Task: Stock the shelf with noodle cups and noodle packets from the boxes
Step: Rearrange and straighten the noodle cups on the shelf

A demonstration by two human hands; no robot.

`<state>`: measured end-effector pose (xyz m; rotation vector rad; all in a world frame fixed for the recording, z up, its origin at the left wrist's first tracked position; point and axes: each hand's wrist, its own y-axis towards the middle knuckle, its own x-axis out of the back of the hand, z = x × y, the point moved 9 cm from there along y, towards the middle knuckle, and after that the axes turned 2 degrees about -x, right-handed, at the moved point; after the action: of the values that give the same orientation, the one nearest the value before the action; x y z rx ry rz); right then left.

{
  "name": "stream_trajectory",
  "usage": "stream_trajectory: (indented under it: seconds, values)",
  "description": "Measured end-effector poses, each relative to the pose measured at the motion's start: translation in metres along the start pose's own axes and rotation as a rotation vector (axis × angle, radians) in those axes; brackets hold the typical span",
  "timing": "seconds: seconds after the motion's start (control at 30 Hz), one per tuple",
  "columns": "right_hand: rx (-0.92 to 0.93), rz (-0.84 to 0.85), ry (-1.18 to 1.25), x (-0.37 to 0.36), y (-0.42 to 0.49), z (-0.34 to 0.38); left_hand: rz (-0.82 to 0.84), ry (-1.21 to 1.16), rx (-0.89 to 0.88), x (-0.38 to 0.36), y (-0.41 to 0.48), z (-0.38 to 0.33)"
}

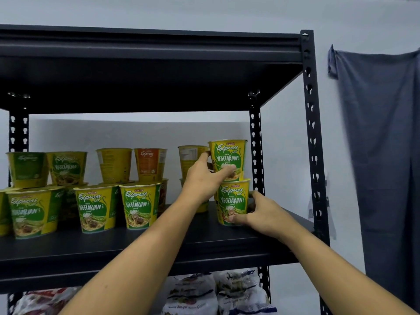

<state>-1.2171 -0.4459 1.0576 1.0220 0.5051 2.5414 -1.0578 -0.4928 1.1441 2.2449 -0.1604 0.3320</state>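
Two yellow-green noodle cups are stacked at the right end of the black shelf board [113,248]. My left hand [204,178] grips the upper cup [228,155] at its lower left side. My right hand [261,212] grips the lower cup [231,201], thumb at its base and fingers round its right side. Several more noodle cups [138,205] stand along the shelf to the left, some stacked two high, including an orange one [150,163] at the back.
The shelf's black upright post [314,144] rises just right of the stack. Noodle packets [227,294] lie on the level below. A grey cloth [381,144] hangs on the wall at the right.
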Motion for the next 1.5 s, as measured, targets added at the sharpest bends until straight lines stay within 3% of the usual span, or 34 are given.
stream_trajectory:
  seconds: [0.23,0.47,0.63,0.83,1.1,1.5]
  values:
    - [0.029,-0.028,-0.084,0.003,-0.006,0.007,0.037,0.047,0.085,0.003,-0.011,0.016]
    - [-0.016,0.065,-0.398,0.008,-0.012,0.002,0.251,-0.067,0.235,-0.008,-0.040,0.049]
    - [-0.120,0.146,-0.597,0.015,-0.037,-0.020,0.309,-0.138,0.220,-0.026,-0.047,0.046]
    - [-0.096,0.075,-0.758,0.020,-0.062,-0.022,0.299,-0.113,0.209,-0.044,-0.040,0.039]
    - [0.011,-0.052,-0.746,0.019,-0.069,-0.016,0.323,-0.045,0.208,-0.086,-0.024,0.034]
    - [-0.007,-0.112,-0.704,0.025,-0.076,-0.012,0.412,0.089,0.240,-0.122,-0.003,0.026]
